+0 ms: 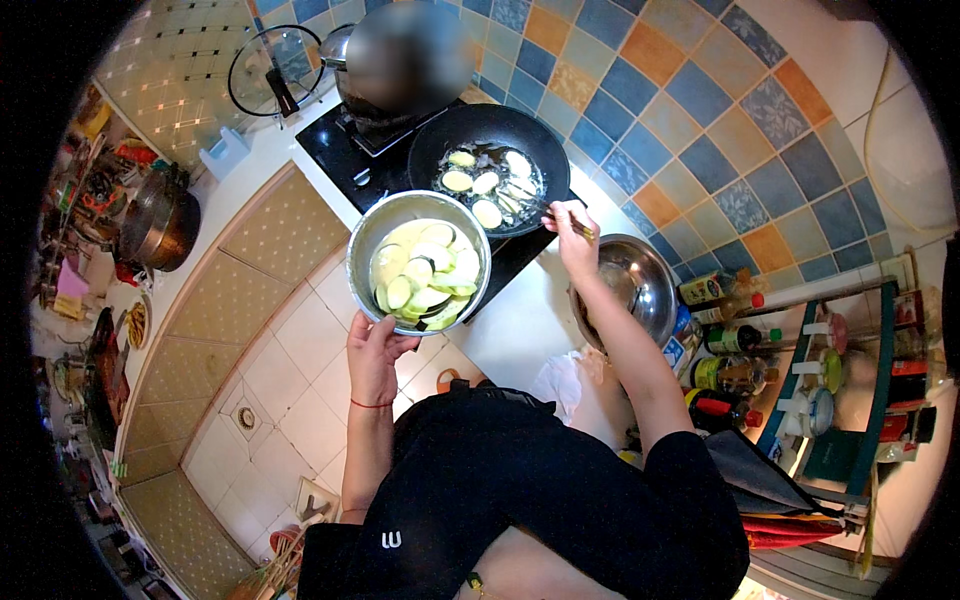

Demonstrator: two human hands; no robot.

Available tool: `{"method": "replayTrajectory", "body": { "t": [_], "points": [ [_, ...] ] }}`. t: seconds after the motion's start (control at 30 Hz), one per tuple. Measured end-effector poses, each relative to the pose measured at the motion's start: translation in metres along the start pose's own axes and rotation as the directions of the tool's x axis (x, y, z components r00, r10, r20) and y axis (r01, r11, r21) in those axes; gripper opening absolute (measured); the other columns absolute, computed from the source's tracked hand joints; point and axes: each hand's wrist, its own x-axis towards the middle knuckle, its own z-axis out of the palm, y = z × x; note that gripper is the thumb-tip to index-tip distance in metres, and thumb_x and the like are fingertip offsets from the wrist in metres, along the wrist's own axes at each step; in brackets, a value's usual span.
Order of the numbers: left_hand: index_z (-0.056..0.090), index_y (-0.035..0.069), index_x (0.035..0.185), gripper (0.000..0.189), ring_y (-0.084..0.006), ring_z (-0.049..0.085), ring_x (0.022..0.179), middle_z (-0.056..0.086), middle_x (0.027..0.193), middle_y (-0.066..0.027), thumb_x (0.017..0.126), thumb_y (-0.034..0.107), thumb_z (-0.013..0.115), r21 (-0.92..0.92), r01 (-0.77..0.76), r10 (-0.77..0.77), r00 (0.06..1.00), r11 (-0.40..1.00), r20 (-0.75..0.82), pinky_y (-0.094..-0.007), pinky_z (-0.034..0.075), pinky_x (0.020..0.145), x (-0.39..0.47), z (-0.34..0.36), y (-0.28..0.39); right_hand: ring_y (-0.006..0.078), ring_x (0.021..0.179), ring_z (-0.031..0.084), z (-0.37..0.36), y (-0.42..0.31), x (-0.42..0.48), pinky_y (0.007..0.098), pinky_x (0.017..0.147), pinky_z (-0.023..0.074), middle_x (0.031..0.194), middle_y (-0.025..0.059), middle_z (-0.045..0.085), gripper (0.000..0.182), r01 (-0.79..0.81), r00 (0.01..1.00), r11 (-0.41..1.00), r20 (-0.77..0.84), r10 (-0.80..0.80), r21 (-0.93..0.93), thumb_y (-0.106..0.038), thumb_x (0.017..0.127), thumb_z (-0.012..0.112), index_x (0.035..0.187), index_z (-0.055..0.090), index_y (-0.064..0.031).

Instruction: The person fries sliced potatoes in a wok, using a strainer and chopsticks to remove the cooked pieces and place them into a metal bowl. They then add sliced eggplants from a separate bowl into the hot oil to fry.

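Note:
My left hand grips the near rim of a metal bowl, holding it beside the black wok. Sliced pieces, pale with green and dark edges, lie in the bowl in a pale yellow batter. The wok sits on the stove's right side with several coated slices in bubbling oil. Over the wok's right rim, my right hand holds a thin utensil with a brownish handle; its tip is among the slices and its exact kind cannot be told.
A large steel basin stands right of the wok, near a white cloth. Another pot stands behind on the black cooktop, partly blurred. A glass lid leans at the back left. Several bottles line the right side.

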Motion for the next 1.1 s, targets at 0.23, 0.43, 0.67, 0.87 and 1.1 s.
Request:
{"method": "replayTrajectory", "body": {
  "t": [0.23, 0.43, 0.67, 0.87, 1.1],
  "points": [
    [0.046, -0.002, 0.107, 0.022, -0.0184, 0.064, 0.065, 0.061, 0.086, -0.0145, 0.085, 0.003, 0.045, -0.014, 0.008, -0.008, 1.000, 1.000, 0.006, -0.0237, 0.056, 0.056, -0.001, 0.006, 0.004, 0.0207, 0.080, 0.063, -0.033, -0.098, -0.039, 0.0290, 0.076, 0.0515, 0.089, 0.0146, 0.062, 0.023, 0.015, 0.999, 0.964, 0.044, -0.028, 0.264, -0.015, 0.092, 0.046, 0.092, 0.056, 0.0057],
    [0.049, 0.000, 0.103, 0.019, -0.0168, 0.063, 0.066, 0.061, 0.086, -0.0117, 0.085, 0.003, 0.046, -0.012, 0.023, -0.023, 0.999, 1.000, 0.040, -0.0235, 0.055, 0.056, -0.001, 0.013, 0.002, 0.0145, 0.079, 0.061, -0.055, -0.132, -0.067, 0.0251, 0.072, 0.0497, 0.090, 0.0094, 0.063, 0.017, 0.156, 0.915, 0.987, 0.383, -0.128, -0.042, -0.013, 0.087, 0.054, 0.093, 0.061, 0.0014],
    [0.049, 0.000, 0.098, 0.014, -0.0159, 0.063, 0.066, 0.060, 0.086, -0.0113, 0.085, 0.002, 0.046, 0.012, 0.038, -0.039, 0.995, 0.999, 0.089, -0.0226, 0.055, 0.055, -0.005, 0.017, 0.000, 0.0113, 0.077, 0.060, -0.047, -0.134, -0.074, 0.0231, 0.071, 0.0494, 0.087, 0.0068, 0.062, 0.014, -0.138, 0.906, 0.990, 0.407, 0.117, 0.023, -0.010, 0.087, 0.054, 0.093, 0.061, 0.0010],
    [0.048, 0.000, 0.099, 0.015, -0.0160, 0.063, 0.065, 0.060, 0.085, -0.0114, 0.085, 0.003, 0.046, 0.030, 0.051, -0.054, 0.993, 0.998, 0.108, -0.0225, 0.055, 0.055, -0.008, 0.013, 0.001, 0.0119, 0.075, 0.060, -0.050, -0.131, -0.069, 0.0233, 0.068, 0.0491, 0.081, 0.0071, 0.061, 0.018, -0.164, 0.887, 0.986, 0.441, 0.138, 0.021, -0.014, 0.089, 0.051, 0.082, 0.057, 0.0014],
    [0.048, 0.000, 0.101, 0.017, -0.0154, 0.063, 0.064, 0.060, 0.084, -0.0108, 0.085, 0.004, 0.046, 0.027, 0.063, -0.066, 0.990, 0.998, 0.123, -0.0221, 0.055, 0.055, -0.009, 0.016, 0.000, 0.0136, 0.062, 0.052, -0.050, -0.123, -0.068, 0.0266, 0.058, 0.0427, 0.072, 0.0085, 0.057, 0.043, 0.266, 0.877, 0.963, 0.404, -0.260, 0.042, -0.035, 0.094, 0.039, 0.071, 0.052, 0.0001]
  ]
}}
